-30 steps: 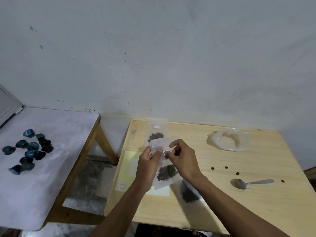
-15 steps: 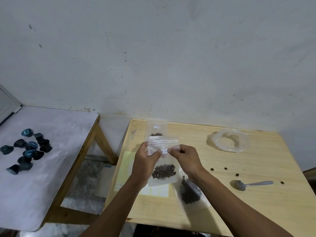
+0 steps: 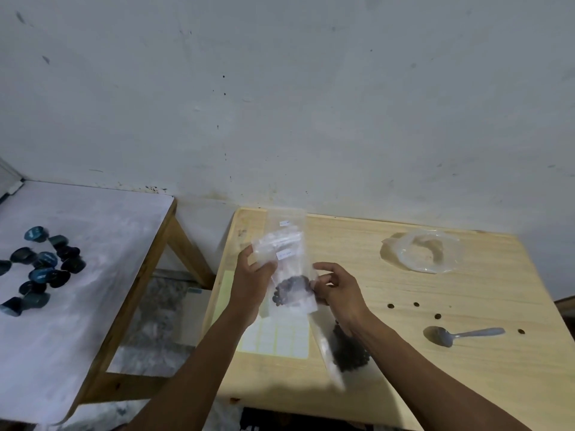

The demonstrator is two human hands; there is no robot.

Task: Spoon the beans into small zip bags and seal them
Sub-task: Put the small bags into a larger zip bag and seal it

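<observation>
Above the table (image 3: 404, 384), right hand (image 3: 340, 293) now off the bag (image 3: 289, 275), fingers (image 3: 326, 269) spread.

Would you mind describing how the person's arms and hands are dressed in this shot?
Both forearms are bare right to the bottom edge of the picture, so no sleeves show. The left hand and the right hand wear no gloves, and no watch, ring or bracelet is visible on either.

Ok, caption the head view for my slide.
Left hand holds a filled zip bag above the wooden table; right hand alongside.
</observation>
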